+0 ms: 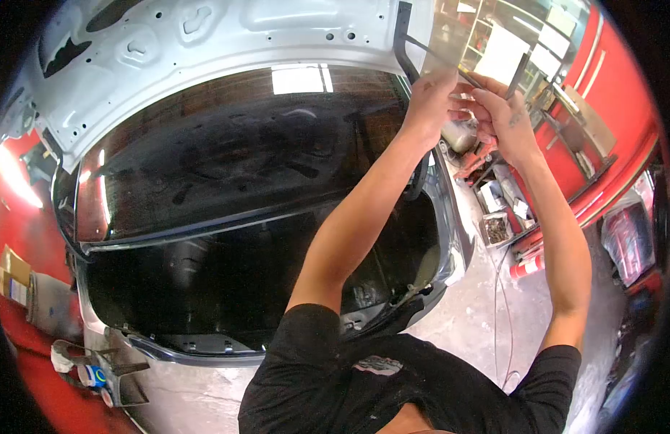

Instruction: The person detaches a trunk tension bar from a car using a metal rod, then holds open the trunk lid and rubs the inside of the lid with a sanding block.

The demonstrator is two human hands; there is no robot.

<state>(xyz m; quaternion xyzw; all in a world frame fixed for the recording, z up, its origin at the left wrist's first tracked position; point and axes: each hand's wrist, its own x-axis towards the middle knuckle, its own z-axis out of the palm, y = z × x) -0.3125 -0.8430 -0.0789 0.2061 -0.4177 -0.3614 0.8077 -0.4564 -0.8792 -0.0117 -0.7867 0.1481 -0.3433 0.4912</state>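
Red walls (pixel 624 76) and a pale, stained floor (pixel 458 322) surround a car whose light-coloured lid (pixel 241 25) stands raised over the dark glass (pixel 233 152) and the open cargo space (pixel 241 282). Both arms of the person in the black T-shirt (pixel 299 362) reach forward and up to the lid's right side. The left forearm slants to the right across the glass and cargo space, its elbow slightly bent, and the left hand (pixel 432 105) is just beside the lower end of the dark metal arm (pixel 401 47) at the lid's edge. The right elbow bows outward over the floor, and the forearm angles back inward to the right hand (pixel 505 119). The hands face each other with the fingers of both bent inward, nearly meeting. A thin dark rod (pixel 437 56) slants down from the metal arm to the fingers; whether either hand grips it is hidden by the overlap and blur. A short dark bar (pixel 518 75) rises beside the right hand. Beyond and below that hand are a silvery cylinder (pixel 461 135) and a tray of small parts (pixel 497 230), with a thin cable (pixel 496 311) trailing over the floor.
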